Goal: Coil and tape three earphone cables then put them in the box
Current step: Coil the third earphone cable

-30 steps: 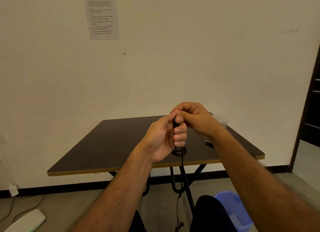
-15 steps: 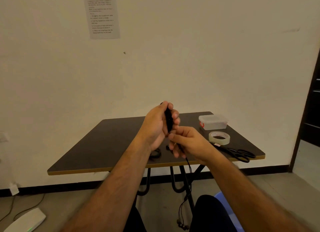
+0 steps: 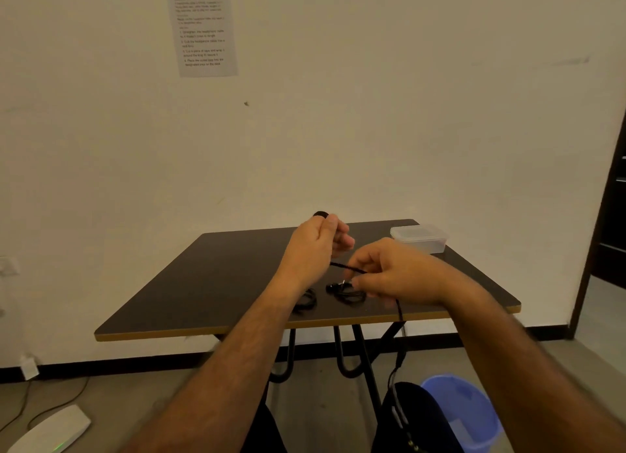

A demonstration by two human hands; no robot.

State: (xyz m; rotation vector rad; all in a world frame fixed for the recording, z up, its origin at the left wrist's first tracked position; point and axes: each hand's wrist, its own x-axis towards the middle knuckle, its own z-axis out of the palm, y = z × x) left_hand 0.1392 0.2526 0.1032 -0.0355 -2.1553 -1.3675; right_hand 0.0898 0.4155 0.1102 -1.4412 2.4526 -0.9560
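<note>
My left hand (image 3: 316,249) is raised over the dark table (image 3: 220,283), shut on a black coil of earphone cable whose top loop (image 3: 320,214) pokes above my fingers. The cable (image 3: 349,268) runs from that hand to my right hand (image 3: 393,273), which pinches it, then hangs over the table's front edge toward my lap. Two more black earphone cables lie on the table: one (image 3: 345,293) under my right hand, one (image 3: 306,302) partly behind my left wrist. The clear lidded box (image 3: 420,237) stands at the far right corner.
My right arm hides the tape roll and scissors seen earlier. A blue bin (image 3: 464,412) stands on the floor under the table's right side. A white device (image 3: 50,432) with cords lies at the floor's left. An instruction sheet (image 3: 203,26) hangs on the wall.
My right hand has dropped from my left fist and moved right and forward, drawing the cable out sideways. My left hand has kept the coil and risen slightly.
</note>
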